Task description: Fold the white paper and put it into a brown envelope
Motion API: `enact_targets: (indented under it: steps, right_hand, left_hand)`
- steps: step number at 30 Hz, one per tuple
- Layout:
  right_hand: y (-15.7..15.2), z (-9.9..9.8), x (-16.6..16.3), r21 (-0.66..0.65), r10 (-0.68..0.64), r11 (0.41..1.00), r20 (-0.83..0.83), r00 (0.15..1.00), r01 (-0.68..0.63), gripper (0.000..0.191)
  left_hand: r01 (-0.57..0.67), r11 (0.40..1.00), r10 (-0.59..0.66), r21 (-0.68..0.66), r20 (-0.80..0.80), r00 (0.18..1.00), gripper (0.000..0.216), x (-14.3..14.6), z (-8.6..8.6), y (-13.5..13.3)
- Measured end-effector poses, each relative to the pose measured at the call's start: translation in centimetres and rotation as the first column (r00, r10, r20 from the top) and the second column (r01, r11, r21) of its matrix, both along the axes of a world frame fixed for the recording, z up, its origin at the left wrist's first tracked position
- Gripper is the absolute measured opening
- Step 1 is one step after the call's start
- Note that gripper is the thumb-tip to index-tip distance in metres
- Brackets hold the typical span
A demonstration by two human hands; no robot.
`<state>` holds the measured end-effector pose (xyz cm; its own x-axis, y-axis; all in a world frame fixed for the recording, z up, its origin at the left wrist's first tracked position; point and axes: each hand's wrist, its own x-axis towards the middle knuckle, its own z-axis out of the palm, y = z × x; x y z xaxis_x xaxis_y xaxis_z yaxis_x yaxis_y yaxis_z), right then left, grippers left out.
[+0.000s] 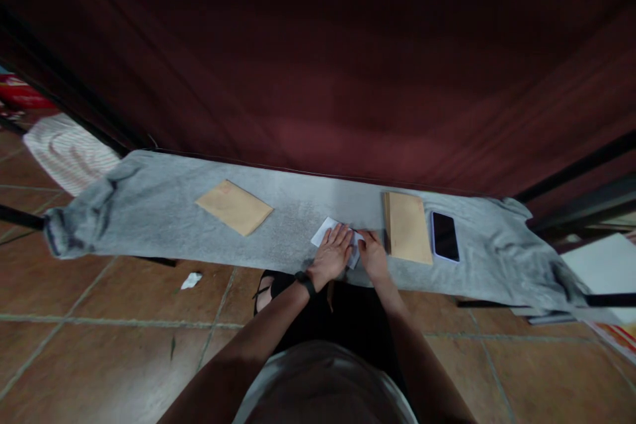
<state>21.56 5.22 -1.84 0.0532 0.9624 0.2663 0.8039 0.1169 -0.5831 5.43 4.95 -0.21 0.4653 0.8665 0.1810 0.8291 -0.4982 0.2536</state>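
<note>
A small white sheet of paper (322,230) lies on the grey cloth in front of me. My left hand (334,253) rests flat across it with fingers stretched out, a dark band round the wrist. Against the paper's right side is my right hand (372,253), its fingers curled together. A thin dark thing shows by its fingertips, too small to name. Just right of that hand sits a stack of brown envelopes (410,226). Another brown envelope (235,207) lies by itself, turned at an angle, to the left of the paper.
A phone (445,236) with a dark screen lies right of the stack. The grey cloth (163,205) covers a long narrow surface, with a dark red curtain (318,93) behind it. Striped fabric (72,152) hangs at the left. Crumpled white paper (191,280) is on the tiled floor.
</note>
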Motion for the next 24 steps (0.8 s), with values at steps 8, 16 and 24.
enact_targets:
  steps: [8,16,24]
  right_hand:
    - [-3.2,-1.3,-2.6,0.083,0.042,0.995,0.186,0.982,-0.058,0.045]
    - [-4.7,-1.6,-2.9,0.098,-0.019,0.995,0.368,0.930,-0.019,0.051]
    - [-4.9,-2.4,-2.7,0.105,-0.018,0.994,0.395,0.918,-0.025,0.057]
  left_hand:
    - [0.024,0.999,-0.027,-0.033,-0.120,0.992,0.055,0.3,-1.7,0.5]
    - [0.089,0.994,-0.098,-0.069,-0.150,0.984,0.058,-1.1,-1.2,0.9]
    - [0.029,0.999,-0.032,-0.031,-0.114,0.993,0.060,-3.2,-1.1,1.7]
